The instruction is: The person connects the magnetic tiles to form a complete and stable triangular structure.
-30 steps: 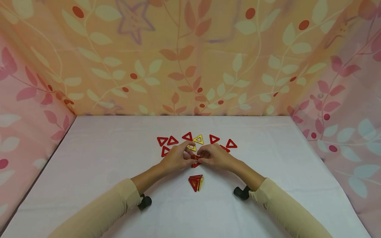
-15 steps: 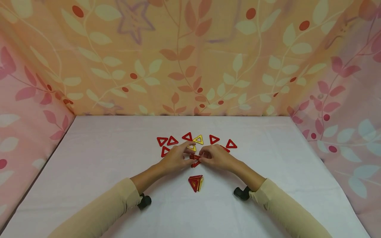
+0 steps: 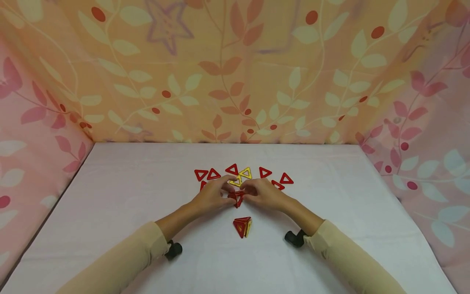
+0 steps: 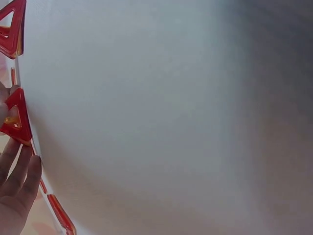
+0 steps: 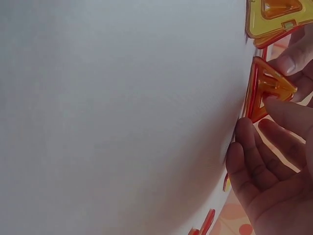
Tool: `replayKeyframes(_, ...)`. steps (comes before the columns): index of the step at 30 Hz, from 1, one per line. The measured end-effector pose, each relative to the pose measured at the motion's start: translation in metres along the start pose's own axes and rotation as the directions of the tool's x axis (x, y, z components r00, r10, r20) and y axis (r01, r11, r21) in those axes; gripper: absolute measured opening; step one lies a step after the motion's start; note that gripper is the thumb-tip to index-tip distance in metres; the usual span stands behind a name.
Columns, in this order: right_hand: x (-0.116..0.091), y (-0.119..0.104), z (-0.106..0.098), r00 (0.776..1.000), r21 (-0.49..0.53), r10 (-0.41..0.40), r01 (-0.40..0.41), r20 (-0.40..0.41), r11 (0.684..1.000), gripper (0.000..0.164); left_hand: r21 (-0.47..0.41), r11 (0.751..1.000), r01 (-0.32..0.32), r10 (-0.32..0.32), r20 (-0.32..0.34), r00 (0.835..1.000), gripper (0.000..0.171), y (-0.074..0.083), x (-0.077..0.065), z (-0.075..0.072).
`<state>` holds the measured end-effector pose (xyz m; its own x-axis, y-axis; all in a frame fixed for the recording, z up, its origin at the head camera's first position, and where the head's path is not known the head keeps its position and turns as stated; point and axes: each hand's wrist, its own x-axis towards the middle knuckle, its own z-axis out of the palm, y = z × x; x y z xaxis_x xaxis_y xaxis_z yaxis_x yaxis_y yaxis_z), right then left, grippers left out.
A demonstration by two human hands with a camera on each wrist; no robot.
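White tabletop: left hand and right hand both pinching red triangle cluster; red-and-yellow pyramid nearby, at cluster's six o'clock.

The bench is softly, dimly lit; faint shadows are cast; in wrist views its edge is bowed, apparently by distortion.

At twelve o'clock the curtain is orange-gold, printed with cream and rust leaves and red dots; at nine and three the side curtains are pink, leaf-patterned. Towards six, on the white table, the held tiles look red, the pyramid red and yellow. The sleeves are plain beige.
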<state>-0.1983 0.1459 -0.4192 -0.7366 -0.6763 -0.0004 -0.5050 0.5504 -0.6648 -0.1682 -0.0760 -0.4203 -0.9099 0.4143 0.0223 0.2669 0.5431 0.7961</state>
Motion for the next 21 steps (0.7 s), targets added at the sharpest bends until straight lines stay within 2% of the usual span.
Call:
replayKeyframes(16,0.009,0.000,-0.003,0.998,0.049,0.015,-0.018,0.058,0.999,0.031,0.060,0.998,-0.027,0.028,-0.019,0.999,0.055,-0.008,-0.003,-0.006)
replayKeyframes(21,0.014,0.000,-0.007,0.999,0.063,0.037,-0.038,0.021,0.997,0.033,0.081,0.996,-0.027,0.030,-0.030,0.999,0.054,-0.009,-0.005,-0.007)
